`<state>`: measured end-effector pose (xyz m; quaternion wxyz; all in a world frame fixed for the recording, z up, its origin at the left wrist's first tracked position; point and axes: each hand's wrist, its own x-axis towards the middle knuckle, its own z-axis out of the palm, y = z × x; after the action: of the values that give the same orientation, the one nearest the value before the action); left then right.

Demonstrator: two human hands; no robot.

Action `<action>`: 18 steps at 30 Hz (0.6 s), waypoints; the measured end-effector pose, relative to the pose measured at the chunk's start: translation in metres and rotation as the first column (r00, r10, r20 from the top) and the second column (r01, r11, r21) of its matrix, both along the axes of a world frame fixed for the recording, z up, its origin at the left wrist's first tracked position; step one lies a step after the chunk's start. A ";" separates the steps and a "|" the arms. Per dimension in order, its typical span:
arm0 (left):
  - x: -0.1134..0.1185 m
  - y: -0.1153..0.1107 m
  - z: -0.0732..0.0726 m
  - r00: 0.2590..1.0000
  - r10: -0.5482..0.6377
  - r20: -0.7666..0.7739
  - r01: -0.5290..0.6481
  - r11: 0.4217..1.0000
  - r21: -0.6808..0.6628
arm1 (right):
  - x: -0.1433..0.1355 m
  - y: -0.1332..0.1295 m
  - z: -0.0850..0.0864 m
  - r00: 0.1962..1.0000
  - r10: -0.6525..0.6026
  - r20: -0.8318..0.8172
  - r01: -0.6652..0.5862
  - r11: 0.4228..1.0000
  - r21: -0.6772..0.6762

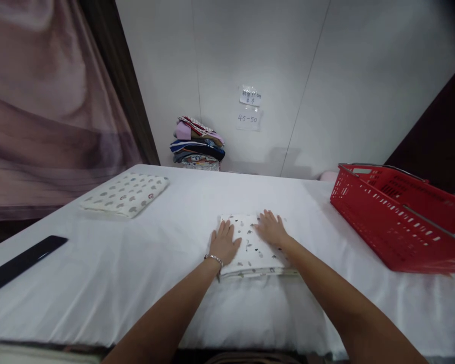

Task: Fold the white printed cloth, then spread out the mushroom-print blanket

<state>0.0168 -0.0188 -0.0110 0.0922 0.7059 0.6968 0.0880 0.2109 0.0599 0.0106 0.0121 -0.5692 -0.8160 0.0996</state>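
Observation:
A folded white cloth (254, 253) with small grey and dark prints lies on the white-covered table (167, 268), in front of me. My left hand (224, 242) rests flat on its left part, fingers spread, a bracelet at the wrist. On the upper right part of the same cloth lies my right hand (271, 228), palm down with its fingers apart. Neither hand grips anything. Layered folded edges show along the cloth's near side.
At the far left lies another folded cloth (131, 194) with grey prints. A black flat object (26, 263) is at the left edge. The red basket (387, 222) stands on the right. Stacked folded fabrics (197, 144) rise behind the table, beside paper signs (249, 120) on the wall.

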 end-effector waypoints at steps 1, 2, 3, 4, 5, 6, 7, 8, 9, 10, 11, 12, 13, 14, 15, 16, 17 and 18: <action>0.000 0.000 -0.001 1.000 -0.003 0.002 0.003 1.000 0.006 | -0.013 -0.002 0.003 0.998 0.052 -0.022 -0.051 0.998 0.025; 0.000 0.001 -0.001 1.000 -0.004 0.004 0.004 1.000 0.014 | -0.026 -0.006 0.005 0.993 0.111 -0.047 -0.109 0.993 0.046; -0.001 0.001 -0.002 1.000 -0.005 0.006 0.004 1.000 0.021 | -0.038 -0.009 0.005 0.983 0.171 -0.070 -0.167 0.984 0.060; -0.001 0.002 -0.003 1.000 -0.002 0.007 0.002 1.000 0.027 | -0.049 -0.013 0.003 0.973 0.214 -0.090 -0.209 0.976 0.067; -0.001 0.002 -0.004 1.000 0.002 0.007 -0.002 1.000 0.031 | -0.058 -0.016 0.000 0.964 0.243 -0.106 -0.237 0.969 0.070; -0.001 0.003 -0.005 1.000 0.008 0.007 -0.008 0.999 0.035 | -0.065 -0.018 -0.004 0.959 0.258 -0.120 -0.250 0.965 0.076; -0.001 0.003 -0.006 1.000 0.012 0.008 -0.013 0.999 0.038 | -0.069 -0.020 -0.008 0.957 0.260 -0.128 -0.252 0.965 0.080; -0.001 0.004 -0.006 1.000 0.015 0.010 -0.016 0.999 0.039 | -0.072 -0.022 -0.013 0.957 0.258 -0.133 -0.248 0.965 0.081; -0.001 0.004 -0.006 1.000 0.017 0.014 -0.017 0.999 0.039 | -0.073 -0.022 -0.016 0.958 0.253 -0.133 -0.244 0.966 0.080; 0.000 0.004 -0.005 1.000 0.017 0.017 -0.018 0.999 0.038 | -0.073 -0.022 -0.018 0.960 0.249 -0.129 -0.241 0.968 0.076; 0.000 0.004 -0.004 1.000 0.016 0.020 -0.016 0.999 0.036 | -0.073 -0.021 -0.019 0.961 0.247 -0.124 -0.241 0.968 0.068; 0.000 0.004 -0.003 1.000 0.015 0.021 -0.015 0.999 0.032 | -0.073 -0.019 -0.019 0.961 0.248 -0.124 -0.242 0.968 0.058; 0.000 0.004 -0.002 1.000 0.014 0.022 -0.014 1.000 0.027 | -0.073 -0.018 -0.017 0.959 0.251 -0.129 -0.248 0.968 0.041; 0.000 0.004 -0.001 1.000 0.012 0.022 -0.013 1.000 0.024 | -0.073 -0.016 -0.015 0.957 0.253 -0.140 -0.253 0.967 0.019; 0.000 0.004 -0.001 1.000 0.010 0.021 -0.011 1.000 0.022 | -0.071 -0.014 -0.012 0.956 0.250 -0.156 -0.254 0.967 -0.007; -0.001 0.004 0.000 1.000 0.008 0.021 -0.009 1.000 0.020 | -0.067 -0.011 -0.009 0.953 0.245 -0.176 -0.254 0.967 -0.029; -0.001 0.004 0.000 1.000 0.006 0.021 -0.006 1.000 0.019 | -0.061 -0.009 -0.006 0.953 0.231 -0.196 -0.243 0.969 -0.041; -0.001 0.004 0.000 1.000 0.003 0.020 -0.003 1.000 0.019 | -0.051 -0.007 -0.004 0.956 0.197 -0.216 -0.211 0.977 -0.040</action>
<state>0.0154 -0.0149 -0.0112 0.0925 0.7047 0.6960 0.1019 0.1594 0.0531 0.0070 0.0702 -0.4684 -0.8609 0.1857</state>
